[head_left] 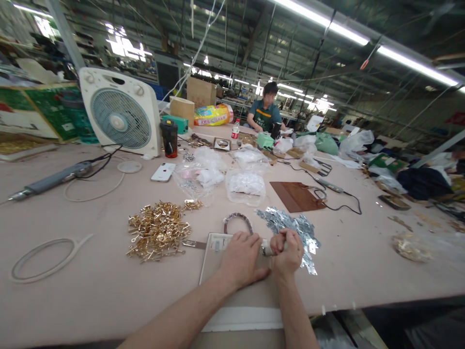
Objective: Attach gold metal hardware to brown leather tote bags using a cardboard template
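Head cam: both grips sit low centre of frame, over a flat white-rimmed panel [209,257] lying on the bench [90,300]. Left grip [240,259] is released, palm down, flat on the panel. Prob pinning it so it can't slide. Right grip [289,252] is clenched round a short pale tool [268,250], tip pointing left toward the left fingertips. Fist hold looks like it's for force + control. Whatever is under the tip is hidden, can't tell.

Stock is laid close round the work, prob for quick picking:
- gold fittings pile [158,232] just left of the panel
- silver plates pile [290,225] right behind the right grip
- curved strap [238,219] at the panel's far edge

Further up:
- brown leather piece [296,196] w/ black cable [341,206], right of centre
- clear bags [245,184] mid frame, phone [163,172] left of them
- box fan [121,116] upper left
- powered driver [51,182] near the left edge
- white loop [43,259] lower left

Bench surface is pale beige board, scuffed, w/ scraps toward the right. Room is a big workshop hall w/ strip lights [327,22] upper right. Co-worker [265,114] is seated at the far end, upper centre.
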